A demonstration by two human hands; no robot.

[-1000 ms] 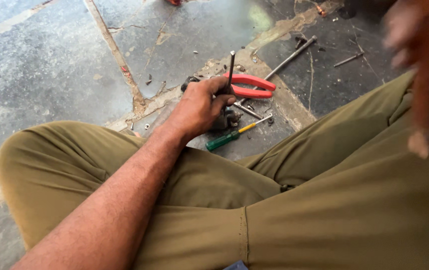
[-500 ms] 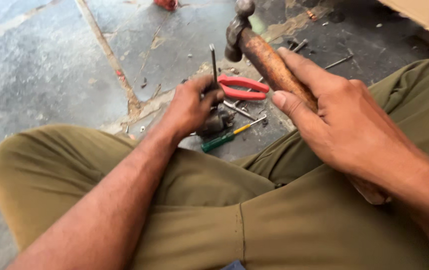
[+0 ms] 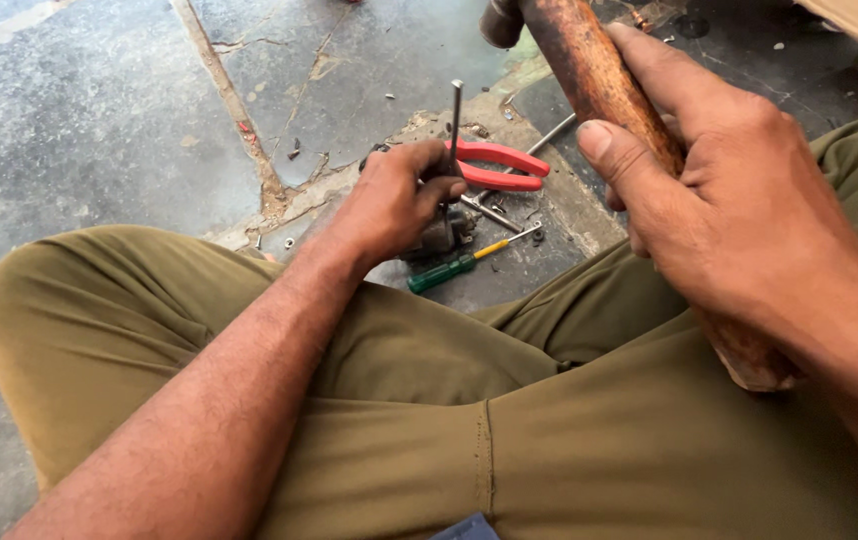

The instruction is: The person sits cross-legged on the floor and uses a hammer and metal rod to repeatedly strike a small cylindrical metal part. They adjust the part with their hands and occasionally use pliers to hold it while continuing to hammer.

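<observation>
Steel rod, thin and stiff, stands upright on a small dark part on the cracked concrete floor, pinched by the left hand. Right hand clenches a worn wooden hammer, likely head-heavy; held mid-handle.

Worn wooden hammer handle, thin metal rod, glossy red plastic-gripped pliers, rough concrete floor

Hammer head cut off at top edge, small part hidden under left hand
</observation>
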